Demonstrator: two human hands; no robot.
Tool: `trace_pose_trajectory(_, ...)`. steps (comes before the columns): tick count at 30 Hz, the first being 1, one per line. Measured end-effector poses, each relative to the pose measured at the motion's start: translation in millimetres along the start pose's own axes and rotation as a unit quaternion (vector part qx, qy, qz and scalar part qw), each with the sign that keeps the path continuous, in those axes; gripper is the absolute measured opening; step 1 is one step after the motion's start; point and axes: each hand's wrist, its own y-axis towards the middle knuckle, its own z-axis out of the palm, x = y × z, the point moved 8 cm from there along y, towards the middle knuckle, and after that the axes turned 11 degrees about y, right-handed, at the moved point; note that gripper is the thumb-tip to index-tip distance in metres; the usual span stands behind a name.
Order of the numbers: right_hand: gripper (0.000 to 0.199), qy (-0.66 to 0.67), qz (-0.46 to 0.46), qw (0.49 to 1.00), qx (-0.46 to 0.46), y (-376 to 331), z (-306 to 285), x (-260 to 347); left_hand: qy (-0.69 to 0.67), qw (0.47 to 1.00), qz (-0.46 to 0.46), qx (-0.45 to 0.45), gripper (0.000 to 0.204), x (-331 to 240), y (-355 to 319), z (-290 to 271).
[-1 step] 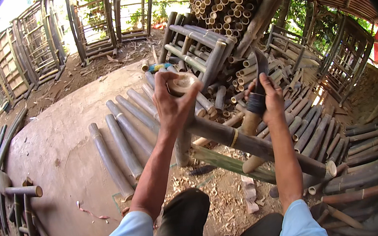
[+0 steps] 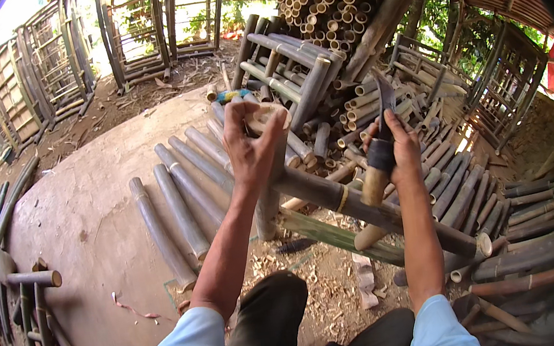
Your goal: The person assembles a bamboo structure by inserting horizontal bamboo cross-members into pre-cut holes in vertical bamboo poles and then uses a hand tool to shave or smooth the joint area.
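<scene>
My left hand (image 2: 252, 138) is closed around the upper end of an upright bamboo post (image 2: 279, 153), thumb and fingers at its hollow, pale rim. A thick dark bamboo pole (image 2: 321, 194) meets this post and slopes away toward the lower right. My right hand (image 2: 403, 147) grips a machete (image 2: 380, 153) that has a dark band on its pale wooden handle. Its dark blade points up, apart from the post. Beneath the thick pole runs a greenish split bamboo rail (image 2: 340, 240).
Cut bamboo lengths (image 2: 181, 212) lie on the concrete slab (image 2: 75, 218) to the left. More poles (image 2: 544, 264) crowd the right side. A bamboo frame (image 2: 300, 77) and a stack of bamboo tubes (image 2: 332, 3) stand ahead. Wood shavings (image 2: 328, 305) cover the ground near my knees.
My left hand and the post's rim have shifted slightly up, with the thumb more over the rim. The machete has turned a little, its handle end moving right.
</scene>
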Motion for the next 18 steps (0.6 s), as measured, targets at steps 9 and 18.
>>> trace_pose_trajectory(9, 0.024, 0.057, 0.157, 0.986, -0.002, -180.0, 74.5, -70.8, -0.107, 0.972, 0.058, 0.201, 0.136, -7.9, -29.5, -40.9)
trace_pose_trajectory(18, 0.019, 0.062, 0.181, 0.978, 0.077, -208.7, 143.0, -115.7, -0.194, 0.948, 0.033, 0.252, 0.147, -10.4, -46.2, -59.5)
